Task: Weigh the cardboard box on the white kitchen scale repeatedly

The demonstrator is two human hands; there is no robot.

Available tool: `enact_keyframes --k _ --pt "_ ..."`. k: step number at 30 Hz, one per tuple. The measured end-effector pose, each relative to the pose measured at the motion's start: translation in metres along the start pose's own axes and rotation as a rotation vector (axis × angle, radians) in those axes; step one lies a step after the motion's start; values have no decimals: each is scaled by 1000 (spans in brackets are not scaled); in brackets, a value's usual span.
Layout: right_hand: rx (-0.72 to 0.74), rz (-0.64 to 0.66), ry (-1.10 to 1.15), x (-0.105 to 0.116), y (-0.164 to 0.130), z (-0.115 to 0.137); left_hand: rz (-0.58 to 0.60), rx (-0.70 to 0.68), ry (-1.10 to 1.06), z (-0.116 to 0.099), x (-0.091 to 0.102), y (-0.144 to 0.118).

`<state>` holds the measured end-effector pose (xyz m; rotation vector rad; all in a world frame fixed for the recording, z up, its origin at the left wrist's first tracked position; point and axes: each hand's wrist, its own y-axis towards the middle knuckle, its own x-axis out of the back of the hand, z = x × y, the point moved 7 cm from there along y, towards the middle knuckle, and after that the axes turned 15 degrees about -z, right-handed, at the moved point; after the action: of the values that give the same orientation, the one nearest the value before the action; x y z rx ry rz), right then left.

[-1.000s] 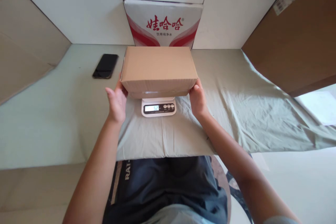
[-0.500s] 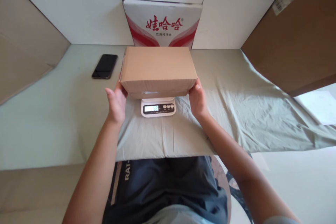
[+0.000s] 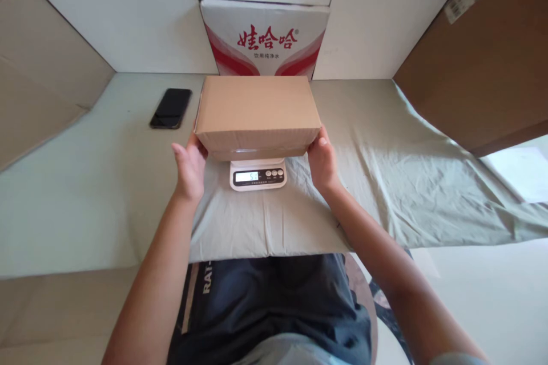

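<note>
A closed brown cardboard box [image 3: 257,108] rests on a small white digital scale [image 3: 258,175], whose lit display faces me. My left hand [image 3: 189,168] grips the box's near left corner, thumb up. My right hand [image 3: 323,162] grips the near right corner in the same way. The box covers most of the scale's platform. The scale stands on a grey-green cloth [image 3: 385,171] spread over the table.
A black phone [image 3: 170,107] lies face up on the pale table [image 3: 85,182], left of the box. A white and red printed carton [image 3: 264,37] stands right behind it against white panels. A large brown cardboard box [image 3: 483,63] rises at the right.
Both hands and the box stay where they were. The number on the scale's display has dropped by one.
</note>
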<state>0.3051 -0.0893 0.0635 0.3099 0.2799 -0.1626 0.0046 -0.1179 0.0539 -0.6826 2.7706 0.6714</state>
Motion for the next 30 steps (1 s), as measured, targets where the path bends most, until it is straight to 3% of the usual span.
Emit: enact_keyframes --k 22,30 --pt "-4 -1 -86 -3 1 1 24 24 -8 2 1 -1" --pt "1 -6 26 1 3 -6 69 -40 12 -4 -2 0"
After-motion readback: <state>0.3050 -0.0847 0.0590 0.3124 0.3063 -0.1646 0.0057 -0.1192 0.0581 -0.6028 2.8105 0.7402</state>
